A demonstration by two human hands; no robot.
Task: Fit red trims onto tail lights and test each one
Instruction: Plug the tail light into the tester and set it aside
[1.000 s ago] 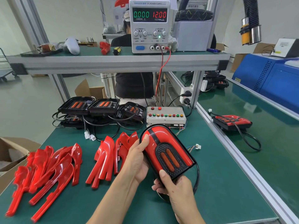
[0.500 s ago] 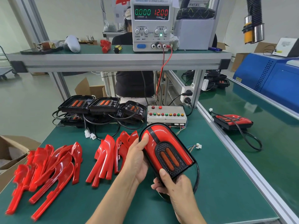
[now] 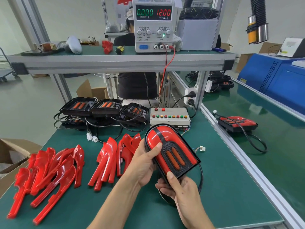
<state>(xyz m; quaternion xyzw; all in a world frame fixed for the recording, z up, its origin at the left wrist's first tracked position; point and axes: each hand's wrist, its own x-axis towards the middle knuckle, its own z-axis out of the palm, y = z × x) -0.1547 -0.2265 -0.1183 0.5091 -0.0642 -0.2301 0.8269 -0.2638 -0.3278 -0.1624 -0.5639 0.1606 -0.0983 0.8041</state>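
I hold the tail light [image 3: 171, 151] with both hands above the green table [image 3: 231, 187]. My left hand [image 3: 143, 164] grips its left edge, and the thumb has slid from the upper rim down onto the red trim [image 3: 153, 138]. My right hand [image 3: 179, 190] grips the lower end as before, thumb on the black frame. I judge that I am pressing the trim into its seat. The power supply [image 3: 153, 23] shows zero current and the white connector [image 3: 202, 148] lies loose on the table, so the test is not yet done.
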